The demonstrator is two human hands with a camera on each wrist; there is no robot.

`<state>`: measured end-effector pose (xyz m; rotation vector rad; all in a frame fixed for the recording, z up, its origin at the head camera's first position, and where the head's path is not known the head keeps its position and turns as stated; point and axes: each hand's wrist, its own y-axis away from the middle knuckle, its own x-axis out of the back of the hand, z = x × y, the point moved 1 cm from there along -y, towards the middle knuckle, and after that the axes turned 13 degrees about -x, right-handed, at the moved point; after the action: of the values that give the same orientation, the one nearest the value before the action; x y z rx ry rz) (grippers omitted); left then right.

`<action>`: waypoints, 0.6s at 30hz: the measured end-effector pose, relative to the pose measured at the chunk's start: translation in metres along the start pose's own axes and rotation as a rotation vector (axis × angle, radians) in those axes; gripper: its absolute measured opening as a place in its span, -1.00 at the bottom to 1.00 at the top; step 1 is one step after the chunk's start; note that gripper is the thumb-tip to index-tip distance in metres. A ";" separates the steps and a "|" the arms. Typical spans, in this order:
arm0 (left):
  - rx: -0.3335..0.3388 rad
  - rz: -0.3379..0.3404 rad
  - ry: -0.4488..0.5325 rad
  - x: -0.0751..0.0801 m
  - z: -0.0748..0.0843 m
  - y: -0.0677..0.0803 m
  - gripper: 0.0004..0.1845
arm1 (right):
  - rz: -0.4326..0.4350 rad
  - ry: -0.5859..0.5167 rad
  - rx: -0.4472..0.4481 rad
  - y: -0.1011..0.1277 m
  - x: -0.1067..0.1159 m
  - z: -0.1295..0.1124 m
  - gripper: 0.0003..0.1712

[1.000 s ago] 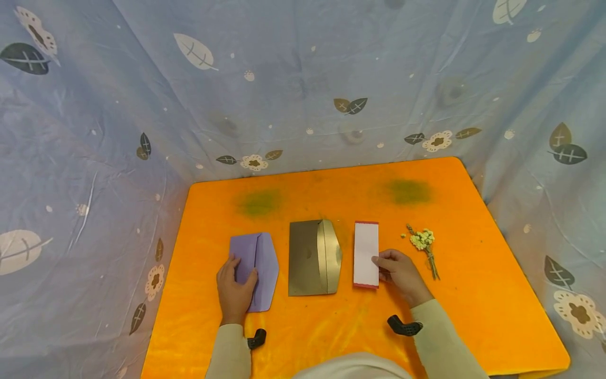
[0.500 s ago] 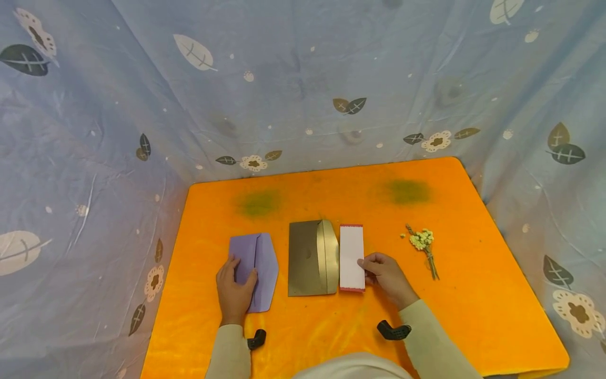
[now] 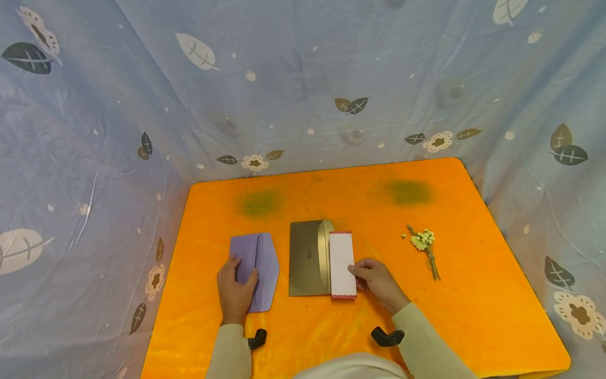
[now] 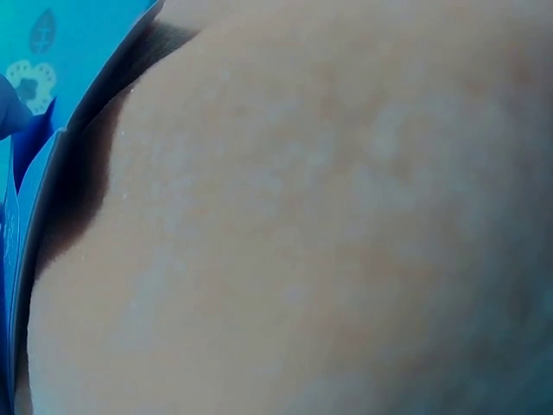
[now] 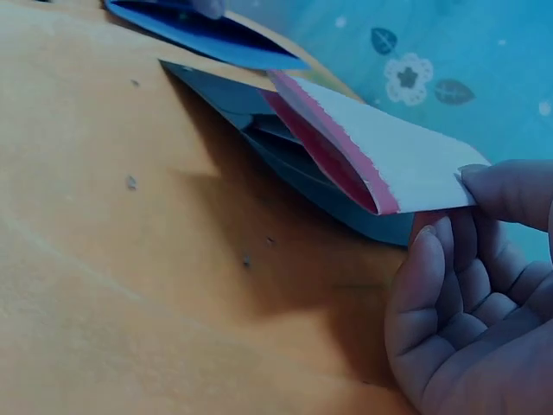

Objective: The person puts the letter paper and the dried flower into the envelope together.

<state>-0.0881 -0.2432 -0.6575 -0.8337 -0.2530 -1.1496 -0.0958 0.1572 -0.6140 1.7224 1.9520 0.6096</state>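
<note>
My left hand (image 3: pixel 234 292) grips the lower left part of a purple envelope (image 3: pixel 267 273), its thumb near the mouth and the flap open to the right. In the left wrist view the hand fills most of the picture. My right hand (image 3: pixel 381 284) pinches a folded white card with red edges (image 3: pixel 342 263) between thumb and fingers at its right side. The right wrist view shows the card's red inner face (image 5: pixel 333 164) and a gap between its layers. Under the card's left part lies a gold envelope (image 3: pixel 305 258), its open flap mostly covered by the card.
A small tied bunch of pale yellow dried flowers (image 3: pixel 422 239) lies at the right, with a loose bit (image 3: pixel 404 236) beside it. The orange cloth (image 3: pixel 492 295) covers the table. A blue patterned curtain (image 3: pixel 303 79) stands round the back and sides.
My right hand has carried the white card left and slightly toward me, from beside the gold envelope to over its flap. My left hand and the purple envelope have stayed in place.
</note>
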 end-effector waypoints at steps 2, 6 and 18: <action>-0.003 0.002 0.000 0.000 0.000 0.000 -0.36 | 0.003 0.012 0.008 0.000 -0.003 0.001 -0.73; -0.007 0.006 0.000 0.000 0.001 0.000 -0.36 | 0.004 0.022 0.027 -0.001 -0.009 0.001 -0.73; 0.004 0.004 -0.004 -0.001 0.000 0.000 -0.36 | -0.030 -0.003 0.023 -0.004 -0.025 0.005 -0.72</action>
<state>-0.0883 -0.2430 -0.6579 -0.8332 -0.2570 -1.1436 -0.0937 0.1324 -0.6193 1.7031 1.9861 0.5756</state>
